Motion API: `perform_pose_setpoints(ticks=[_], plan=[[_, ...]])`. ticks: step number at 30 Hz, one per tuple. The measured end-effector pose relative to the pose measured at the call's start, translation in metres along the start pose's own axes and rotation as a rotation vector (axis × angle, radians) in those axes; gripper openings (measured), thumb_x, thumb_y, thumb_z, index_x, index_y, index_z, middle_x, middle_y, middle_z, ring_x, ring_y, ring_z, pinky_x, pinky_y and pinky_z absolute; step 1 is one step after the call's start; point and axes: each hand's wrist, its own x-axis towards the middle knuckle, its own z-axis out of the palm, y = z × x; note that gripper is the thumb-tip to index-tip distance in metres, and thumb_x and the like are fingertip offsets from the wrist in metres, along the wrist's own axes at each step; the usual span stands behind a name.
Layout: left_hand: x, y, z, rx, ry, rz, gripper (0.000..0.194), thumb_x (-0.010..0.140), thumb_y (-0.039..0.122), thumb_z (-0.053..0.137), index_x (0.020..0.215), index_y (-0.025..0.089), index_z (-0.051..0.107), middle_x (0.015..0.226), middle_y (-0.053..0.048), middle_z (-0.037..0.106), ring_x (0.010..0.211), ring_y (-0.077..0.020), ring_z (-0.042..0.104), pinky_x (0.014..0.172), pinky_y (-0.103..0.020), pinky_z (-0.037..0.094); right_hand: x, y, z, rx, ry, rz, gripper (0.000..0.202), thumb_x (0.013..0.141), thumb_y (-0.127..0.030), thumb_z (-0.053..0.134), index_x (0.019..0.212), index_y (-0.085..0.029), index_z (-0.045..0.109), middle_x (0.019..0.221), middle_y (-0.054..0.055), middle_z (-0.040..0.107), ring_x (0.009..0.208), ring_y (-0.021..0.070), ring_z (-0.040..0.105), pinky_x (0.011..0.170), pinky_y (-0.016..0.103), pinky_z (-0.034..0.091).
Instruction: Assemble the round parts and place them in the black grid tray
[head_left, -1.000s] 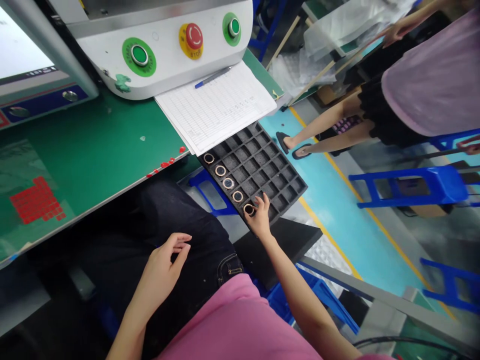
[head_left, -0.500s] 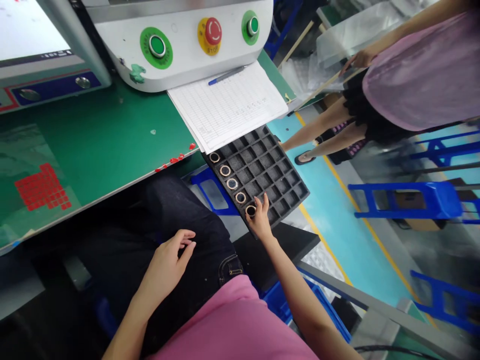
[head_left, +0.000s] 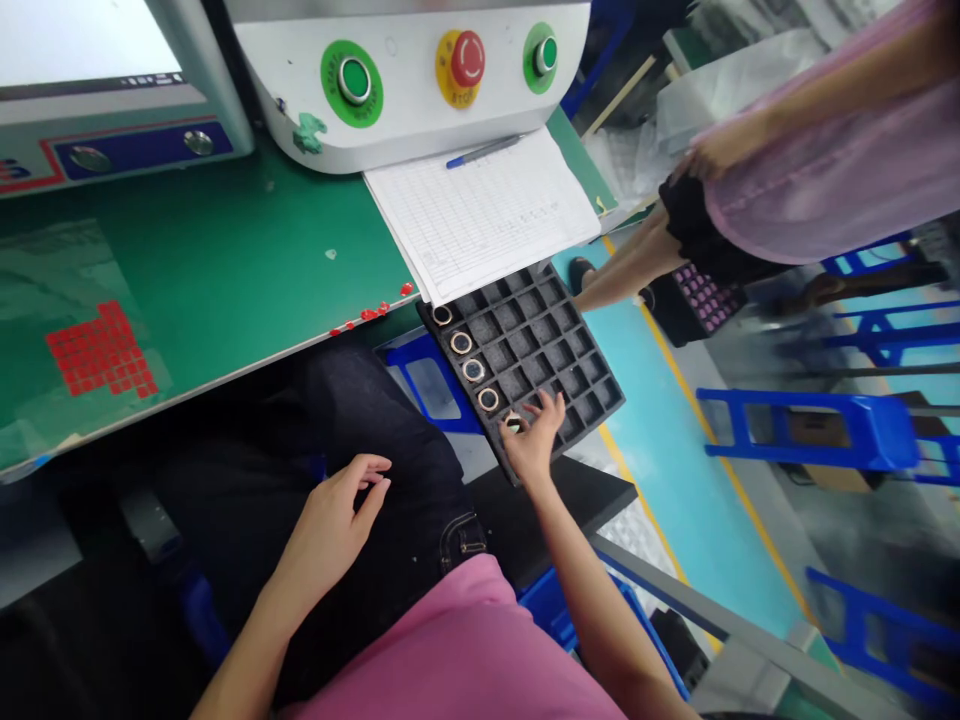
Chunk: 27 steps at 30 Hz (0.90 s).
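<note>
1. Where the black compartment tray (head_left: 555, 350) jutted out from under the paper sheets into the centre of the frame, a small ring (head_left: 512, 420) sat in the nearest cell of its left column, at the tray's lower corner, with the right hand (head_left: 534, 440) spread over it.
2. The fingers of that hand (head_left: 556, 405) were splayed and lay on the tray; thumb and forefinger met at the ring, but whether they pinched it or only touched it could not be told.
3. Four more rings (head_left: 474, 370) filled the cells above it in the same column, one to a cell, likely so the parts kept apart and could be counted; the other cells looked bare.
4. The left hand (head_left: 337, 525) hung loosely curled over the dark trousers at lower centre, holding nothing.
5. A ruled log sheet (head_left: 484, 215) lay on the green desk (head_left: 225, 270) overlapping the tray's far edge, with a blue pen (head_left: 484, 152) at its top.
6. Behind it, at the upper centre, stood a white machine front with two green buttons (head_left: 352, 80) and a red stop button (head_left: 466, 60).
7. Red squares (head_left: 101, 350) marked the desk at the left of the frame.
8. At upper right another person in a pale top (head_left: 840, 170) stood on the blue floor, near blue stools (head_left: 825, 425).
</note>
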Motion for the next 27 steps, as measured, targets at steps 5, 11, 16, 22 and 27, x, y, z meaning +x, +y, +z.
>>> perform_pose_setpoints(ticks=[5,11,16,22,27], plan=[[0.000,0.007,-0.001,-0.070,0.002,0.016,0.022,0.092,0.035,0.051,0.099,0.023,0.068,0.101,-0.004,0.077,0.091,-0.0209,0.073,0.086,-0.037,0.060,0.003,-0.074,-0.040,0.563,-0.340,0.042,0.096,0.072,-0.082,0.056,0.148,-0.029,0.030,0.148,0.017,0.044,0.116,0.0294,0.062,0.084,0.047,0.061],[-0.005,0.009,-0.001,-0.066,-0.017,0.017,0.024,0.092,0.035,0.049,0.101,0.023,0.067,0.102,-0.004,0.077,0.091,-0.0207,0.073,0.087,-0.038,0.059,0.002,-0.139,-0.048,1.340,-0.806,0.123,0.084,0.062,-0.046,0.089,0.135,-0.033,0.052,0.153,0.010,0.043,0.101,0.0125,0.067,0.080,0.025,0.062],[-0.009,0.005,-0.004,-0.071,-0.004,-0.031,0.024,0.092,0.036,0.050,0.101,0.023,0.068,0.103,-0.004,0.076,0.091,-0.0205,0.072,0.087,-0.037,0.058,0.002,-0.147,-0.045,1.475,-0.858,0.180,0.079,0.062,-0.032,0.092,0.133,-0.031,0.056,0.154,0.010,0.042,0.103,0.0110,0.067,0.084,0.024,0.061],[-0.017,0.027,-0.003,-0.189,-0.076,0.085,0.022,0.091,0.032,0.053,0.083,0.021,0.070,0.085,-0.002,0.076,0.080,-0.0176,0.070,0.073,-0.028,0.055,-0.003,-0.143,-0.044,1.383,-0.762,0.254,0.077,0.060,-0.036,0.092,0.129,-0.031,0.058,0.151,0.010,0.046,0.104,0.0153,0.067,0.086,0.030,0.061],[-0.020,0.056,0.004,-0.524,-0.427,0.205,0.022,0.090,0.038,0.060,0.095,0.019,0.070,0.063,0.001,0.069,0.053,-0.0117,0.060,0.058,-0.022,0.049,-0.016,-0.143,-0.041,1.258,-0.744,0.251,0.079,0.062,-0.041,0.090,0.132,-0.032,0.053,0.151,0.010,0.046,0.109,0.0190,0.065,0.089,0.034,0.060]])
